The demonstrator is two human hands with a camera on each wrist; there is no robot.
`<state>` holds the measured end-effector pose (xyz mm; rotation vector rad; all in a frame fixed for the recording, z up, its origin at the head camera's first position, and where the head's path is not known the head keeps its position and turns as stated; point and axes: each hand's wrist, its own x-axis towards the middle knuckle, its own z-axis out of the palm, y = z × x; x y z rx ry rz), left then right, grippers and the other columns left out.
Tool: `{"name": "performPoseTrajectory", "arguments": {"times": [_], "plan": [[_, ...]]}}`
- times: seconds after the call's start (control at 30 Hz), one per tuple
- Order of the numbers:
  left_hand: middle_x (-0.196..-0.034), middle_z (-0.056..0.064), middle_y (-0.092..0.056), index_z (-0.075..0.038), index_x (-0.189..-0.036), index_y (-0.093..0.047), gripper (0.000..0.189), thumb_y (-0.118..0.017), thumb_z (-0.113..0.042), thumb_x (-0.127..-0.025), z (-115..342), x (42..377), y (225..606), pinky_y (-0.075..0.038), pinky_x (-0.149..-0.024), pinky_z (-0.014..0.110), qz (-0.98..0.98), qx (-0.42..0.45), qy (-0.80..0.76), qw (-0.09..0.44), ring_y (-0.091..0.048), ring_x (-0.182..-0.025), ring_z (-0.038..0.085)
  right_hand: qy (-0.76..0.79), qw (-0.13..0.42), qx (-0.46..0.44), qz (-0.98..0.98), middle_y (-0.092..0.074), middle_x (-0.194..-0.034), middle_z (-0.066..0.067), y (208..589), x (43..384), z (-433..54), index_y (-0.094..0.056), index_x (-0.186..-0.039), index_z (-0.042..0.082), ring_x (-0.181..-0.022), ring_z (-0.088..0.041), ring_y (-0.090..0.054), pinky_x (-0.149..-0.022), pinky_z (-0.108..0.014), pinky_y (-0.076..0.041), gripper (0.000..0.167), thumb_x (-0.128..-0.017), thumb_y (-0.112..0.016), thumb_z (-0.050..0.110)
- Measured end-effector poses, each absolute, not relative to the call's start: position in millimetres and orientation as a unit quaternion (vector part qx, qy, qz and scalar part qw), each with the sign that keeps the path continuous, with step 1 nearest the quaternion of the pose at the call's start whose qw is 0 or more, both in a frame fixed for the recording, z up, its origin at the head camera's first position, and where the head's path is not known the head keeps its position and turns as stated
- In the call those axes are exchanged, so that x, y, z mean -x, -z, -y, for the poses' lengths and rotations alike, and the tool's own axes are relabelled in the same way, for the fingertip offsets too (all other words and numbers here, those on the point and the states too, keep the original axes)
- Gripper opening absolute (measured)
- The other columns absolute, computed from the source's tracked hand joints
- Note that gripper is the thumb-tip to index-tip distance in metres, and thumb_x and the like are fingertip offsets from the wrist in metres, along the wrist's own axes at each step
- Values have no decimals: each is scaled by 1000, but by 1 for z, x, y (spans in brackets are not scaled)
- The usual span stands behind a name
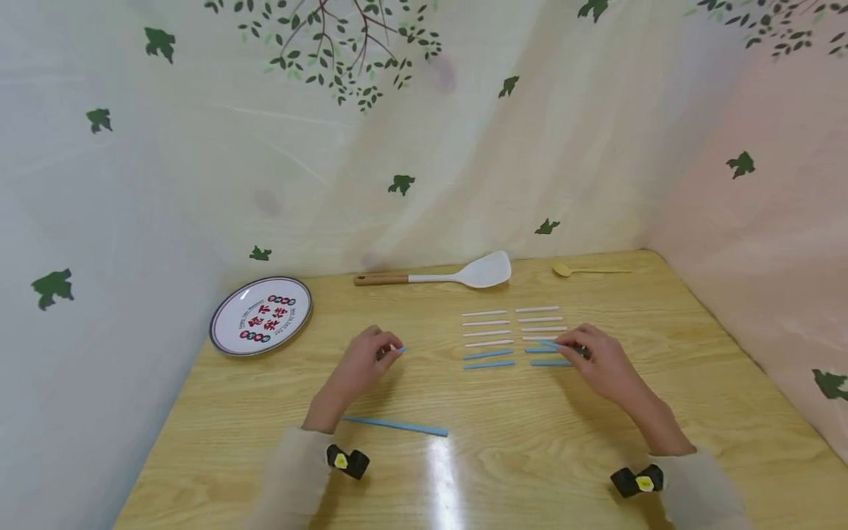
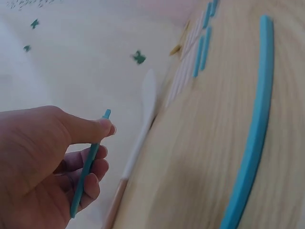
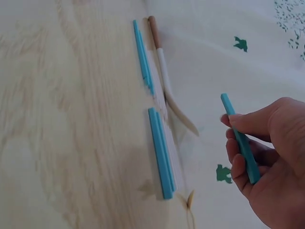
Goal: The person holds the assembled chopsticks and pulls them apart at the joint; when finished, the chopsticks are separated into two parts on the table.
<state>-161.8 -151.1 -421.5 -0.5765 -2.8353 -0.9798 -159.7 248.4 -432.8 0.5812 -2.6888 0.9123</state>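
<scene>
My left hand [image 1: 364, 362] is over the left-middle of the table, pinching a short blue stick [image 2: 86, 174] between thumb and fingers. My right hand [image 1: 599, 362] grips another short blue stick [image 3: 245, 152], held above the right end of the laid-out sticks. Two columns of short sticks lie side by side: white sticks [image 1: 486, 322] at the back, then two blue sticks [image 1: 489, 365] at the front of the left column. Two more blue sticks [image 1: 546, 362] front the right column, partly hidden by my right hand. A longer blue stick [image 1: 397, 426] lies near my left wrist.
A white spatula [image 1: 483, 271] with a wooden handle lies along the back edge, and a small yellow spoon [image 1: 563, 270] is to its right. At the back left sits a plate [image 1: 228, 331] with red lettering. Printed cloth [image 1: 464, 162] hangs behind and beside the table.
</scene>
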Motion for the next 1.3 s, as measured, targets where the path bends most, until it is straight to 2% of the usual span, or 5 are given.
{"name": "performPoseTrajectory", "arguments": {"times": [0.27,0.57,0.73,1.03,1.3], "plan": [[-89,4,-52,-4,-106,-66,16,-55,-5,-95,84,162,439,-45,-70,26,916,237,324,-2,-49,-77,13,-304,50,-209,928,-65,-93,-3,443,162,-262,-73,-99,9,-76,-7,-54,-62,-23,-47,13,-88,-66,6],[-93,4,-57,-7,-98,-66,12,-56,-2,-92,20,159,465,-47,-80,27,927,258,265,55,-54,-85,18,-308,21,-216,926,-68,-88,1,459,164,-260,-73,-89,12,-79,-6,-59,-68,-24,-49,8,-84,-71,7],[-89,0,-57,-11,-96,-69,14,-58,-3,-91,1,156,469,-45,-78,25,938,250,227,81,-53,-82,16,-314,-9,-206,927,-67,-88,2,462,162,-258,-72,-90,14,-79,-7,-58,-69,-25,-49,6,-86,-70,10],[-88,-1,-54,-14,-96,-72,14,-62,-6,-90,-13,155,471,-44,-75,25,947,219,217,88,-51,-82,15,-305,-7,-202,930,-63,-85,6,466,160,-259,-72,-91,15,-78,-4,-56,-69,-24,-49,10,-85,-70,7],[-92,-1,-59,-16,-96,-74,16,-63,-8,-89,-18,155,472,-48,-75,24,953,221,179,107,-54,-82,14,-303,14,-206,930,-62,-85,6,468,161,-258,-73,-90,16,-77,-5,-55,-66,-24,-48,11,-84,-70,6]]}}
